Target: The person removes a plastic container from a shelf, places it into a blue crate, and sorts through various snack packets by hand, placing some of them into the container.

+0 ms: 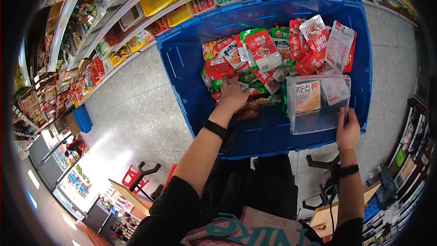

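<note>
A large blue plastic crate (268, 137) lies in front of me, with red, green and white snack packets (264, 50) heaped along its far side. My left hand (233, 94) reaches in over the near left of the heap, fingers spread and touching the packets; no packet is plainly gripped. At the crate's right end is a clear plastic box (314, 124), with an orange-and-white packet (307, 98) and a whitish packet (336, 92) showing in it or through it. My right hand (347, 127) grips the box's near right edge, fingers partly hidden.
Shelves with yellow bins (157, 2) and snack packets run along the far side and the left. A small blue container (82, 119) stands on the grey tiled floor (132, 91) at left. A red stool (132, 178) is behind it, lower left; more shelves (405, 155) stand at right.
</note>
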